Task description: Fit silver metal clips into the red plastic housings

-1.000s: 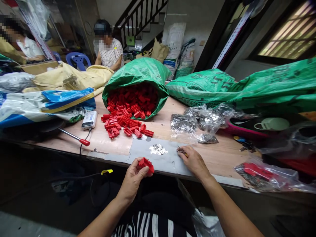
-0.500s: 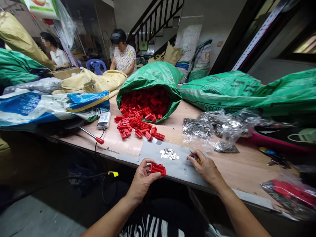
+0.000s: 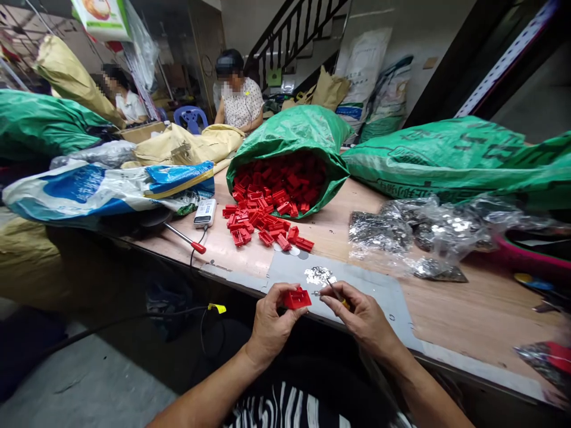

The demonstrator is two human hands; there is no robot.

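Left hand point(image 3: 272, 324): at the near edge of the worktop point(image 3: 468, 309), thumb and fingers closed on one red plastic part point(image 3: 297, 298), held just above the edge.

Right hand point(image 3: 363, 318): just beside the left, pinched on a thin metal tool point(image 3: 333, 289). The tip points toward the red plastic part; whether it touches cannot be told.

Grey mat point(image 3: 370, 291): flat on the worktop, directly beyond both hands. It carries a small heap of silver metal bits point(image 3: 317, 275), just past the tool tip.

Loose red parts point(image 3: 267, 229): scattered beyond the mat, spilling from the mouth of the open green sack point(image 3: 303, 134), which lies on its side full of the same parts.

Left of the scatter: white power bank point(image 3: 205, 212) with a cable, and a red-handled screwdriver point(image 3: 190, 239) near it.

Right of the scatter: clear plastic bags point(image 3: 401, 229) of small shiny metal pieces.

Further back: more green sacks point(image 3: 446, 160) on the right, a blue-and-white sack point(image 3: 102, 190) on the left, tan sacks point(image 3: 196, 142) behind it.

Far end: two other people, one in a patterned top point(image 3: 243, 101), one in white point(image 3: 127, 104), with a blue plastic chair point(image 3: 191, 116) between them.
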